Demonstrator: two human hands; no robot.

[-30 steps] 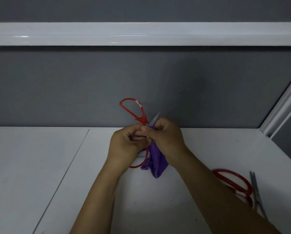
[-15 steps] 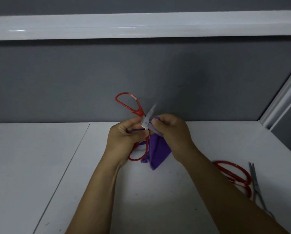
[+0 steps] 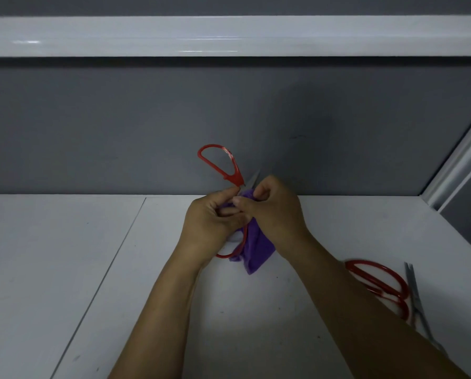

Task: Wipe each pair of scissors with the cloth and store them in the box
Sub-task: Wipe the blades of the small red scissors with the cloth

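- Compared with half a second back, your right hand (image 3: 276, 212) has slid in over the blades. The pivot's covered now and only a blade tip pokes out above it.
- Your left hand (image 3: 209, 225) grips the scissors (image 3: 223, 166) near the handles, up over the table (image 3: 65, 269).
- Your right hand pinches the cloth (image 3: 256, 250) round the blades.
- Count: three scissors. That one, plus a red pair (image 3: 379, 280) and a grey pair (image 3: 417, 302) lying side by side next to your right forearm. One cloth.
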